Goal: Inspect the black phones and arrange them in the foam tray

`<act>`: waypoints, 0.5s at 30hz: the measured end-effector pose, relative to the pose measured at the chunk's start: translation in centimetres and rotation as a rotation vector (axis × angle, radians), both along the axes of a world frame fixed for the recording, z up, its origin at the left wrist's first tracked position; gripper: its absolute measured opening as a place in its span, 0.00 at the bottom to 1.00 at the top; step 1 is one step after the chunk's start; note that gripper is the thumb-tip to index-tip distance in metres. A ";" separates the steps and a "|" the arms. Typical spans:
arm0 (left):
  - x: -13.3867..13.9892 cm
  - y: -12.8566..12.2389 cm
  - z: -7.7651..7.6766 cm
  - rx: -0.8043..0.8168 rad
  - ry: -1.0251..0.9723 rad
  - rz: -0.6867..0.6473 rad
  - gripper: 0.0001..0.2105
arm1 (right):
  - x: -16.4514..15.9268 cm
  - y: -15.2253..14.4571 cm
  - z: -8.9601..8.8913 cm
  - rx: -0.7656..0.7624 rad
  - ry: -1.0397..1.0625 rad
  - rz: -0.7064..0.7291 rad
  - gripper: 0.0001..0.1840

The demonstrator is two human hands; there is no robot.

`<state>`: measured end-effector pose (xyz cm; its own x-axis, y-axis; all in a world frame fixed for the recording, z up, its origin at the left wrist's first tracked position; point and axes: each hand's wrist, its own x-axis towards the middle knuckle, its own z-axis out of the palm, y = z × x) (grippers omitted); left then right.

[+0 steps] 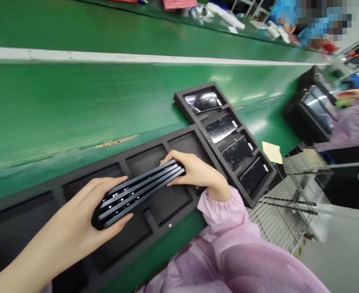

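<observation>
A stack of several smartphones (142,191), edges facing up, is held between my two hands above a black foam tray (164,140). My left hand (84,211) grips the near-left end, thumb below and fingers over the top. Around the far-right end my right hand (194,169) is closed. The tray's recesses beneath the stack show bare dark bottoms. To the right, overlapping the tray's end, a second black tray (194,116) bears phones lying flat, such as one phone (222,128) with a small white label.
The green bench (75,106) has a white strip (136,59) along it. A yellow note (272,152) sticks at the edge, above a wire rack (279,219). At right, a co-worker's pink sleeve (354,118) is beside stacked black trays (301,110). Clutter lines the far side.
</observation>
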<state>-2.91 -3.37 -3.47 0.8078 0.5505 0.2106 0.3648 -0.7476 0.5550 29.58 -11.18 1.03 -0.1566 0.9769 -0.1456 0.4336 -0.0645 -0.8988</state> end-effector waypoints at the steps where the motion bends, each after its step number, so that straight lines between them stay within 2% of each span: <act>1: -0.1 0.1 0.2 -0.023 0.001 -0.003 0.22 | 0.0 0.0 0.0 -0.002 0.000 0.000 0.24; 4: -0.4 0.8 0.4 -0.108 0.000 -0.021 0.26 | 0.0 0.0 0.0 -0.014 -0.002 -0.002 0.24; 9: -1.9 1.8 -0.3 -0.391 0.031 -0.048 0.42 | -0.2 0.1 0.1 -0.010 -0.033 -0.011 0.28; 11: -2.3 2.1 -0.4 -0.421 0.071 -0.068 0.41 | -0.2 0.2 0.1 0.008 -0.045 -0.006 0.30; 15: -2.2 2.3 -0.2 -0.379 0.106 -0.099 0.34 | -0.2 0.3 0.1 0.049 -0.023 0.015 0.34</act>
